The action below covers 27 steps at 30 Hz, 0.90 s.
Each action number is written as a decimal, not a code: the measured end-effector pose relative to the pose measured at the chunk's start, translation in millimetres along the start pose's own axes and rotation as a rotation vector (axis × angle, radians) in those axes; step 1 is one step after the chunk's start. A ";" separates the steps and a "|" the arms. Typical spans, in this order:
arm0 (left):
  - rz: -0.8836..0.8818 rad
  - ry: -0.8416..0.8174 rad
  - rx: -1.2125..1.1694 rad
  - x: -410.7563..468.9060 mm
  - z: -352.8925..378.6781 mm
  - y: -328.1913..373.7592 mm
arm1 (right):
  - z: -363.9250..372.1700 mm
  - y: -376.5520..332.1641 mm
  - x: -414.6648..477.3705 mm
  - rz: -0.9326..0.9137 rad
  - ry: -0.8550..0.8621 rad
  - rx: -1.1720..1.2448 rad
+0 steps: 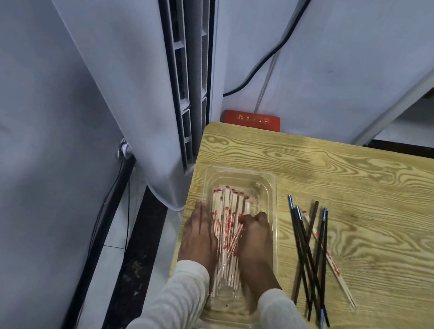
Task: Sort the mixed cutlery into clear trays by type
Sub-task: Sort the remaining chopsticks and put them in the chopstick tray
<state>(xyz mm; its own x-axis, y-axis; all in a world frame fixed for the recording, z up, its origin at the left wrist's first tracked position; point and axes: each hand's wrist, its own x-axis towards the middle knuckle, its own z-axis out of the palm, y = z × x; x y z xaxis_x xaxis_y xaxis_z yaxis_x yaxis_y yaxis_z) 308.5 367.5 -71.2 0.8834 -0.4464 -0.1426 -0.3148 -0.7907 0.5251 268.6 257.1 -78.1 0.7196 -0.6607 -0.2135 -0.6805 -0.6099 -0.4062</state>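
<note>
Paper-wrapped, red-printed chopsticks (227,232), bundled

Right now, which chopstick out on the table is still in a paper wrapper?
The wrapped chopstick on the right edge of the loose pile; the dark chopsticks beside it are bare.

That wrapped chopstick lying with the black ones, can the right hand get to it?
Probably yes. The right hand is in the clear tray, and the wrapped chopstick lies on the table just to its right. Nothing stands between them, though black chopsticks cross over part of it.
</note>
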 end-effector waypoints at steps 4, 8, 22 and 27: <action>0.022 -0.036 0.037 3.5 1.1 -1.8 | 2.1 -8.6 -0.5 -0.024 0.018 -0.080; -0.009 -0.044 -0.036 -1.1 -7.6 5.0 | 10.3 -19.5 -4.3 -0.203 0.049 -0.125; -0.010 -0.023 -0.025 0.6 2.6 -0.8 | 12.1 -4.0 3.2 -0.098 -0.014 -0.128; -0.048 -0.047 -0.039 4.2 5.1 0.0 | 14.1 -17.8 6.3 -0.026 0.007 -0.206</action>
<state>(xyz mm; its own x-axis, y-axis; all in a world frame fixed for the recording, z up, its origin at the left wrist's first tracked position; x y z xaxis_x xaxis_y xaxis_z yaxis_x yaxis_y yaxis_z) 310.5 363.5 -76.1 0.8795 -0.4284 -0.2071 -0.2581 -0.7951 0.5488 287.2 270.0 -84.7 0.7367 -0.6462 -0.1991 -0.6762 -0.7028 -0.2210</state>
